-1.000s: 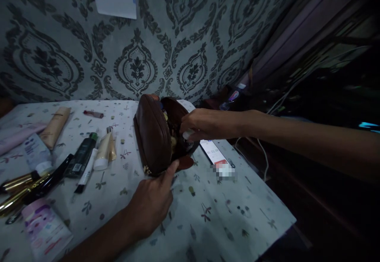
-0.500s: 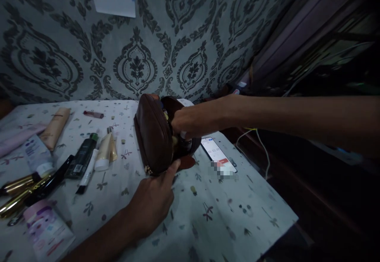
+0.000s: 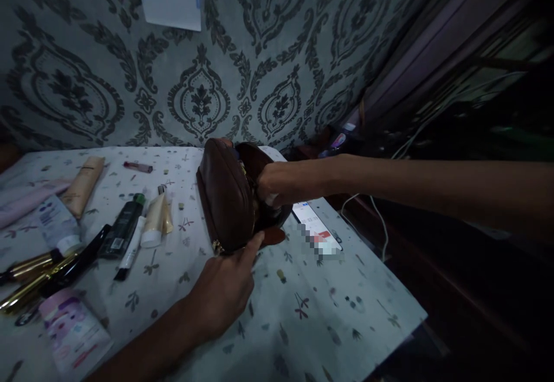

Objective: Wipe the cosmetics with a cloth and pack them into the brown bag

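A dark brown leather makeup bag [image 3: 227, 191] stands on the table, unzipped, its mouth facing right. My right hand [image 3: 277, 183] reaches into the opening from the right. Its fingers are curled and their tips are hidden inside the bag. Something whitish shows just under that hand, too dim to name. At the bag's near lower edge, my left hand [image 3: 225, 289] grips with its index finger stretched along the rim, beside a reddish-brown leather tab [image 3: 274, 236]. Other contents of the bag are mostly in shadow.
Left of the bag lie a dark green bottle [image 3: 122, 226], a cream tube [image 3: 153, 220], a slim white tube [image 3: 130, 247], a tan tube [image 3: 84, 186] and a pink-capped lilac tube [image 3: 75, 333]. A lit phone [image 3: 318, 229] lies right of the bag. A white cable [image 3: 383, 226] hangs beyond the table edge.
My right hand has shifted slightly right and lower at the bag's mouth, covering more of the white-topped item there. My left hand keeps its place on the bag.
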Demonstrator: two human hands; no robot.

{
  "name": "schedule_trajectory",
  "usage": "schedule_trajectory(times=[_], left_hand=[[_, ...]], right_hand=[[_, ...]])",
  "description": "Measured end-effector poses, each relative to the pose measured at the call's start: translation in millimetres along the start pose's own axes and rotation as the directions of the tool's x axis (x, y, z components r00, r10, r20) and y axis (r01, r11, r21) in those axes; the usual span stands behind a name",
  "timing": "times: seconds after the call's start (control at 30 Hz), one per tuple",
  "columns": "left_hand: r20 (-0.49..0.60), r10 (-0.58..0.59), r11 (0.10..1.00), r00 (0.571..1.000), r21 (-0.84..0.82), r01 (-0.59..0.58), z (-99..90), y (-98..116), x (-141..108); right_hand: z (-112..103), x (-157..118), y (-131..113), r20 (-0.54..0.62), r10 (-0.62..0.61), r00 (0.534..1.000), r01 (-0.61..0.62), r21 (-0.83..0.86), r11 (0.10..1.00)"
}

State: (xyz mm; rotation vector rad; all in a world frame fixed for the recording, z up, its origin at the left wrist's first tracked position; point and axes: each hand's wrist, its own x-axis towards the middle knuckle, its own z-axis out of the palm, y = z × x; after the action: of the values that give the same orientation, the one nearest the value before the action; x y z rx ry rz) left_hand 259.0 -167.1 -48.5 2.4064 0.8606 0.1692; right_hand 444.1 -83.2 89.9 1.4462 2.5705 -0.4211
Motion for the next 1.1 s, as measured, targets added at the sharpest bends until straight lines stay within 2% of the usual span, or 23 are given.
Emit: schedule_trajectory(times=[0.07,0.13,0.43,0.63,0.83,0.93,1.1], left_hand=[[0.018,-0.007,1.000,1.000,0.018,0.006,-0.3,0.2,0.4],[0.031,-0.011,1.000,0.999,0.029,0.010,-0.1,0.3,0.4],[-0.023,0.019,0.999,1.000,0.051,-0.018,8.0,-4.8,1.2],[-0.001,-0.004,0.995,1.000,0.098,0.004,5.6,-1.7,-0.3],[-0.034,0.006,0.993,0.999,0.122,-0.002,3.2,2.1,-5.4],[-0.044,0.001,0.993,0.999,0.120,0.004,1.8,2.5,-6.7],[-0.031,-0.012,0.994,0.999,0.104,0.015,-3.1,6.1,-8.9]], right_hand=[[0.5,-4.1,12.3,0.197,-0.106,0.975,0.125,-0.091,0.988],[2.1,-7.1,19.5,0.238,-0.138,0.962,0.169,-0.116,0.979],[18.0,-9.8,11.9,0.203,-0.135,0.970,0.165,-0.135,0.977],[14.8,-6.6,-4.0,0.235,-0.058,0.970,0.122,-0.269,0.955],[10.1,-8.8,-14.8,0.238,0.075,0.968,0.026,-0.394,0.919],[9.0,-15.5,-15.0,0.201,0.111,0.973,-0.005,-0.465,0.885],[16.2,-31.6,-15.5,0.046,0.088,0.995,-0.054,-0.496,0.867]])
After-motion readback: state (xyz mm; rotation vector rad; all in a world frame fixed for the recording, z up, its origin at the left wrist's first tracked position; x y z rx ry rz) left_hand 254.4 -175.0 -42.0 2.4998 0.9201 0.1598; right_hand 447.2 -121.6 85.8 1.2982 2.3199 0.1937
